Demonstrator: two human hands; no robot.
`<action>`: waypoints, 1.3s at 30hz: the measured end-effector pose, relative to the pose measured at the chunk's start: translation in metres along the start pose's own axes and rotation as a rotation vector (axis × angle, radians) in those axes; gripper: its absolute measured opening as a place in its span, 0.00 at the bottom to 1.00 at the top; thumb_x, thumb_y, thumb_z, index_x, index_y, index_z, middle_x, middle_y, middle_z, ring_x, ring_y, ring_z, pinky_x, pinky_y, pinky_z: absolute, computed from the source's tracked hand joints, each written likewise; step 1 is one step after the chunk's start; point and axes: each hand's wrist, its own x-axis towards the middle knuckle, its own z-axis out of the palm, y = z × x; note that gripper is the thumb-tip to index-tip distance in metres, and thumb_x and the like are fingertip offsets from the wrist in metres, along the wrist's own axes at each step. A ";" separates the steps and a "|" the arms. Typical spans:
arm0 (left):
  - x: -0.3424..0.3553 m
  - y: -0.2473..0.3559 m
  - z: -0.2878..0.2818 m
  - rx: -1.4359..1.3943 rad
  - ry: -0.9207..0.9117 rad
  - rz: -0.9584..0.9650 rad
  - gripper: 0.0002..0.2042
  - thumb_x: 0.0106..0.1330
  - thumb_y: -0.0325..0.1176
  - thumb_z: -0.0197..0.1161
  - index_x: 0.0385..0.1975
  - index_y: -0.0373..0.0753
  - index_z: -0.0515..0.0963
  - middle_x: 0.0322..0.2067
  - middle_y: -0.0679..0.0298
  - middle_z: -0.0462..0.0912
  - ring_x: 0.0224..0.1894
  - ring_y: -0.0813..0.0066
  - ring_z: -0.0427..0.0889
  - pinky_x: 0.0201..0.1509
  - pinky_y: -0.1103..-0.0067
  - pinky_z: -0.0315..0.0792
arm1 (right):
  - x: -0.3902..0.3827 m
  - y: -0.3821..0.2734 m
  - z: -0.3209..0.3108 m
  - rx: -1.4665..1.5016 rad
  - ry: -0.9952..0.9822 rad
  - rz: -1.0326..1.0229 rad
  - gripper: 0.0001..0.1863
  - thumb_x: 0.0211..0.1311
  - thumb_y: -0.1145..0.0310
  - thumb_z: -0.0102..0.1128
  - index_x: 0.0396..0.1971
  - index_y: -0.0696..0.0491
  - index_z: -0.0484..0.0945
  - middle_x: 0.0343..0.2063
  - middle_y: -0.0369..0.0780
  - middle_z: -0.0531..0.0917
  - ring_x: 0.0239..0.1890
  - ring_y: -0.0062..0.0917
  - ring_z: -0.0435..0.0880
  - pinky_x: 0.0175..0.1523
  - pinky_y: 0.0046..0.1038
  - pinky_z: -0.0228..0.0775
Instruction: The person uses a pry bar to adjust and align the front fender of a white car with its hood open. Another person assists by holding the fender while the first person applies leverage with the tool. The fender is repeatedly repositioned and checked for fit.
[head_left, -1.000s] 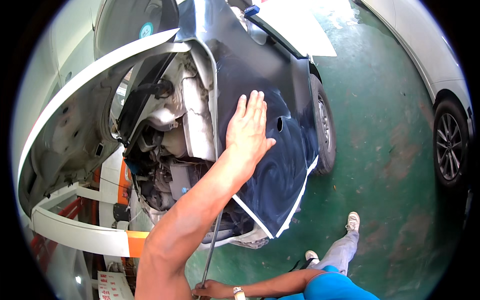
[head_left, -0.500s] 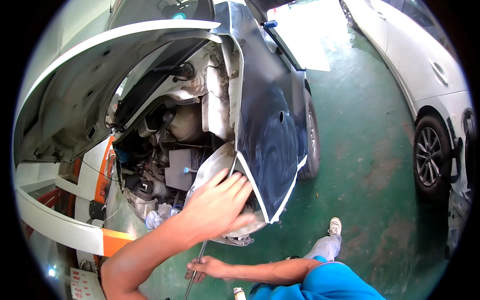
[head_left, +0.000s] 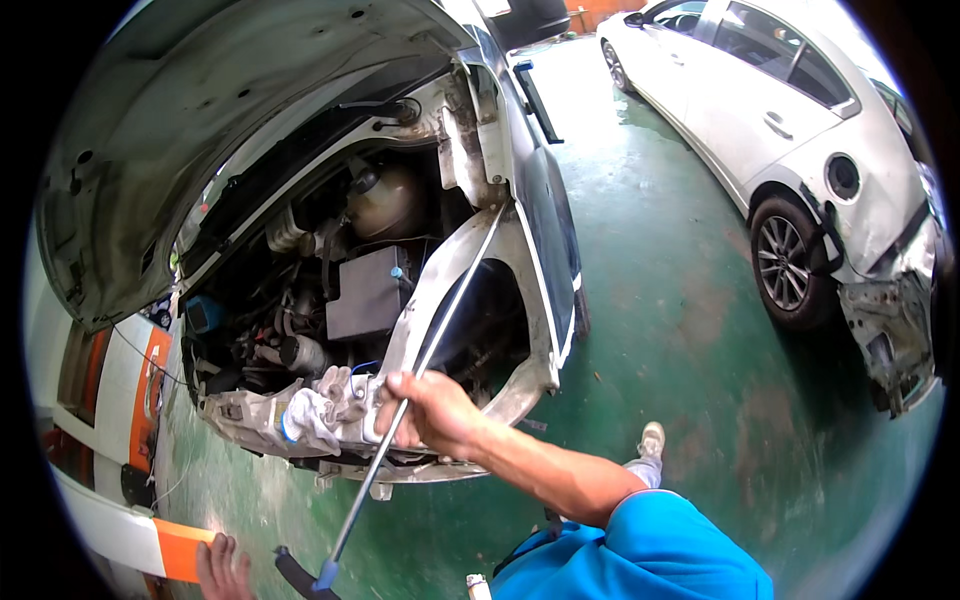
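My right hand (head_left: 432,412) is closed around a long metal rod (head_left: 462,285). The rod slants across the headlight opening (head_left: 490,325) of a car with its hood up; its upper tip meets the fender's inner edge. At its lower end is a bent black handle (head_left: 294,573) with a blue collar. Low at the left, my left hand (head_left: 224,572) has its fingers stretched up, apart from the rod handle and beside the orange end of a white-and-orange bar (head_left: 178,548). The dark fender (head_left: 545,215) lies right of the rod.
The raised hood (head_left: 230,110) arches over the engine bay, which holds a grey box (head_left: 365,292) and a round whitish tank (head_left: 388,202). A crumpled white cloth (head_left: 312,418) lies on the front crossmember. At the right stands a white car (head_left: 720,110) with a torn-open rear end.
My left hand has left the fender edge and dropped to the lower left. My right hand has risen with the rod. The view has shifted, showing the rod's handle and more of the headlight opening.
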 end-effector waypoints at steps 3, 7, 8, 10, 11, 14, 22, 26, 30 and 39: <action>-0.024 -0.029 0.029 -0.152 0.165 0.140 0.56 0.58 0.71 0.58 0.72 0.29 0.47 0.70 0.34 0.50 0.74 0.45 0.49 0.77 0.55 0.44 | 0.018 0.003 0.014 0.145 0.060 -0.055 0.13 0.72 0.63 0.53 0.34 0.57 0.78 0.25 0.44 0.84 0.24 0.29 0.83 0.27 0.26 0.74; -0.012 -0.046 0.073 -0.095 0.269 0.376 0.55 0.59 0.66 0.60 0.70 0.24 0.46 0.68 0.34 0.51 0.73 0.47 0.53 0.75 0.54 0.45 | 0.024 -0.013 0.020 0.064 0.064 -0.098 0.13 0.72 0.61 0.52 0.35 0.56 0.77 0.25 0.47 0.85 0.19 0.27 0.78 0.25 0.23 0.68; -0.004 -0.043 0.084 -0.114 0.319 0.425 0.51 0.61 0.64 0.60 0.69 0.23 0.50 0.66 0.38 0.59 0.70 0.49 0.58 0.74 0.55 0.47 | 0.027 -0.016 0.023 0.092 0.052 -0.092 0.13 0.72 0.61 0.52 0.34 0.56 0.77 0.25 0.47 0.85 0.18 0.27 0.77 0.24 0.22 0.67; 0.007 -0.030 0.092 -0.155 0.439 0.381 0.46 0.64 0.60 0.60 0.68 0.26 0.55 0.61 0.45 0.70 0.62 0.53 0.70 0.68 0.60 0.57 | 0.026 -0.021 0.034 0.110 -0.038 -0.121 0.13 0.72 0.61 0.52 0.34 0.55 0.77 0.25 0.46 0.86 0.17 0.26 0.75 0.23 0.22 0.66; 0.014 -0.033 0.097 -0.209 0.490 0.264 0.43 0.65 0.59 0.59 0.69 0.29 0.57 0.59 0.48 0.74 0.58 0.55 0.75 0.62 0.63 0.65 | 0.021 -0.027 0.029 0.091 0.003 -0.154 0.13 0.72 0.60 0.52 0.34 0.55 0.77 0.25 0.46 0.85 0.17 0.26 0.74 0.22 0.21 0.65; 0.014 -0.020 0.096 -0.491 0.322 0.077 0.37 0.69 0.53 0.57 0.70 0.34 0.57 0.57 0.52 0.76 0.55 0.60 0.80 0.56 0.69 0.75 | 0.006 -0.021 0.081 0.161 0.201 -0.171 0.15 0.73 0.59 0.51 0.35 0.56 0.77 0.23 0.44 0.84 0.16 0.26 0.73 0.22 0.22 0.63; 0.027 -0.033 0.136 -0.914 0.148 0.159 0.34 0.70 0.46 0.57 0.67 0.26 0.58 0.47 0.60 0.81 0.59 0.65 0.76 0.70 0.67 0.61 | 0.000 -0.019 0.059 0.065 0.228 -0.185 0.16 0.74 0.57 0.49 0.38 0.56 0.77 0.22 0.42 0.81 0.14 0.25 0.68 0.22 0.22 0.62; 0.040 -0.016 0.152 -0.962 0.147 0.240 0.31 0.71 0.42 0.56 0.62 0.21 0.60 0.32 0.67 0.76 0.50 0.71 0.77 0.72 0.69 0.58 | 0.008 -0.027 0.038 0.115 -0.035 -0.113 0.18 0.75 0.56 0.48 0.39 0.56 0.77 0.22 0.42 0.81 0.15 0.25 0.69 0.23 0.22 0.62; 0.054 -0.002 0.154 -1.077 0.125 0.281 0.23 0.71 0.36 0.55 0.57 0.22 0.63 0.25 0.68 0.69 0.40 0.76 0.74 0.71 0.71 0.59 | 0.012 -0.031 0.041 0.095 0.010 -0.120 0.21 0.76 0.55 0.46 0.41 0.59 0.79 0.24 0.43 0.83 0.16 0.24 0.71 0.22 0.20 0.62; 0.052 0.015 0.165 -1.012 0.155 0.335 0.22 0.73 0.35 0.51 0.56 0.19 0.61 0.24 0.69 0.66 0.36 0.78 0.71 0.64 0.74 0.63 | 0.000 -0.028 0.057 0.013 0.082 -0.196 0.21 0.77 0.54 0.45 0.42 0.59 0.78 0.24 0.43 0.84 0.19 0.22 0.76 0.22 0.19 0.65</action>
